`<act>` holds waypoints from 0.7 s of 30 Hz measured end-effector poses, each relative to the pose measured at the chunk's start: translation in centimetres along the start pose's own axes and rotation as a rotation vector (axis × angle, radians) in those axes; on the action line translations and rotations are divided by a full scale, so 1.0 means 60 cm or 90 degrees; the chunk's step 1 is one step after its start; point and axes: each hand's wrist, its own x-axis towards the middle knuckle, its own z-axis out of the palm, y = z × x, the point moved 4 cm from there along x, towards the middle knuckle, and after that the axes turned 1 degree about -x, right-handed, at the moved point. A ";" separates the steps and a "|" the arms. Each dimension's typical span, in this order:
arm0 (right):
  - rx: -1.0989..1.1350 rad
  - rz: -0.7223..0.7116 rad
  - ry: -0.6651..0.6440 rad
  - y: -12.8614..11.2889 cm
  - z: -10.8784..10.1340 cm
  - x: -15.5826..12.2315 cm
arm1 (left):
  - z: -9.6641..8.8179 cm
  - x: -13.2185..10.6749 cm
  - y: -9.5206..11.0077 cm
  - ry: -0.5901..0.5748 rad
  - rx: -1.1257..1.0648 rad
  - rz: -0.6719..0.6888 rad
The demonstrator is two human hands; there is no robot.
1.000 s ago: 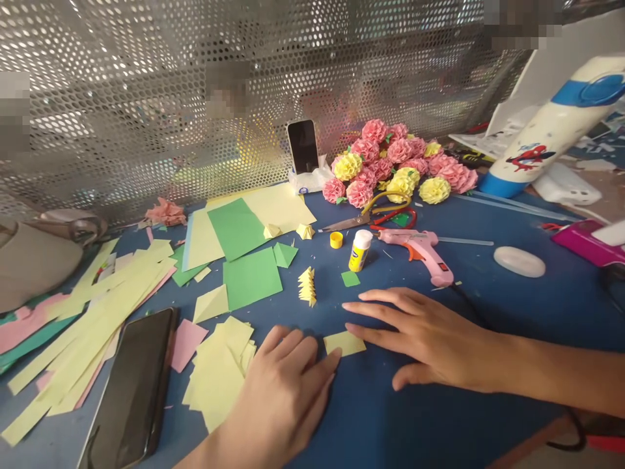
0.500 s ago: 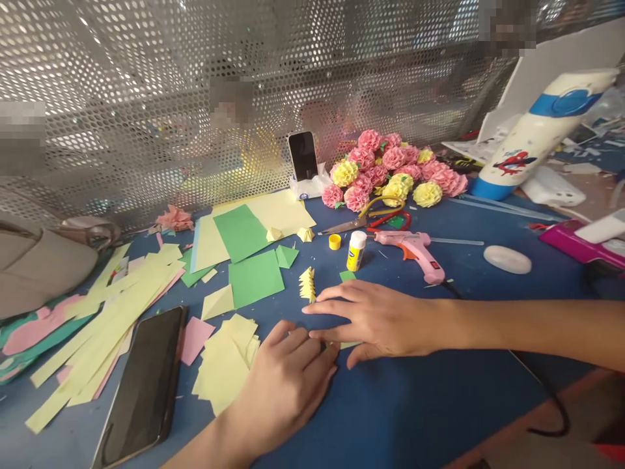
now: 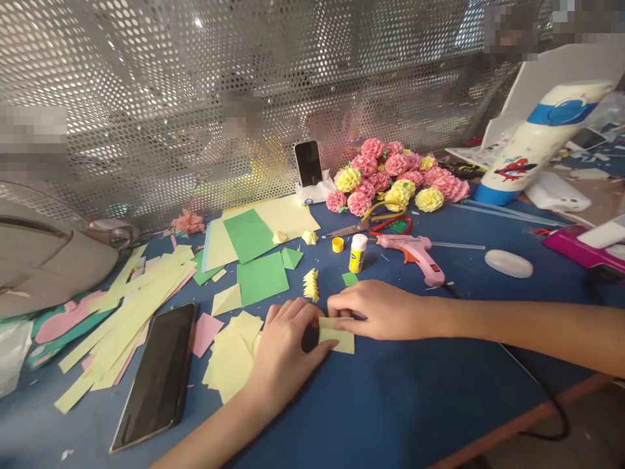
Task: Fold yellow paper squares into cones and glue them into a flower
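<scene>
A small pale yellow paper piece [image 3: 346,344] lies on the blue table between my hands. My left hand [image 3: 291,345] has its thumb on the paper's left side and its fingers curled at that edge. My right hand [image 3: 383,309] pinches the paper's upper edge, thumb and bent fingers together. Just beyond them is a stack of folded yellow pieces [image 3: 311,285], with a green scrap [image 3: 349,279] beside it. Loose yellow paper squares [image 3: 232,361] lie left of my left hand. A glue stick [image 3: 357,255] stands uncapped-looking behind my right hand, near a yellow cap [image 3: 337,245].
Scissors [image 3: 359,226], a pink glue gun [image 3: 415,255] and a white oval object [image 3: 508,263] lie behind my right arm. Pink and yellow paper flowers [image 3: 375,172] are piled farther back. A phone [image 3: 156,374] and paper strips [image 3: 127,319] lie left. A bottle [image 3: 537,143] stands right.
My left hand has opened away from its flat cover over the paper, uncovering it. My right hand's spread fingers have drawn together into a pinch on the paper. The view has shifted slightly.
</scene>
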 end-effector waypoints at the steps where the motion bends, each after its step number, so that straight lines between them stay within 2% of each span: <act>1: 0.087 0.029 -0.020 0.000 0.001 -0.001 | -0.003 0.000 0.000 0.005 -0.014 -0.006; 3: 0.253 0.074 -0.064 0.000 0.005 -0.007 | -0.009 0.000 -0.002 0.017 -0.068 -0.024; 5: 0.315 0.098 -0.094 -0.002 0.008 -0.015 | -0.010 -0.001 -0.005 0.017 -0.131 -0.051; 7: 0.211 0.103 -0.083 -0.003 0.008 -0.022 | -0.006 -0.001 -0.009 0.016 -0.153 -0.072; 11: -0.116 0.027 0.044 -0.001 0.003 -0.024 | 0.002 0.001 -0.010 0.033 -0.090 -0.056; 13: -0.147 -0.037 0.082 0.003 0.005 -0.021 | 0.002 0.002 -0.006 0.019 -0.060 -0.007; 16: -0.150 -0.149 0.127 0.012 0.009 -0.023 | -0.007 -0.002 0.001 0.015 -0.019 0.136; 19: -0.214 -0.283 0.169 0.015 0.012 -0.034 | -0.015 -0.016 0.005 0.037 0.045 0.283; 21: -0.269 -0.358 0.183 0.014 0.015 -0.043 | -0.016 -0.026 0.004 0.066 0.089 0.344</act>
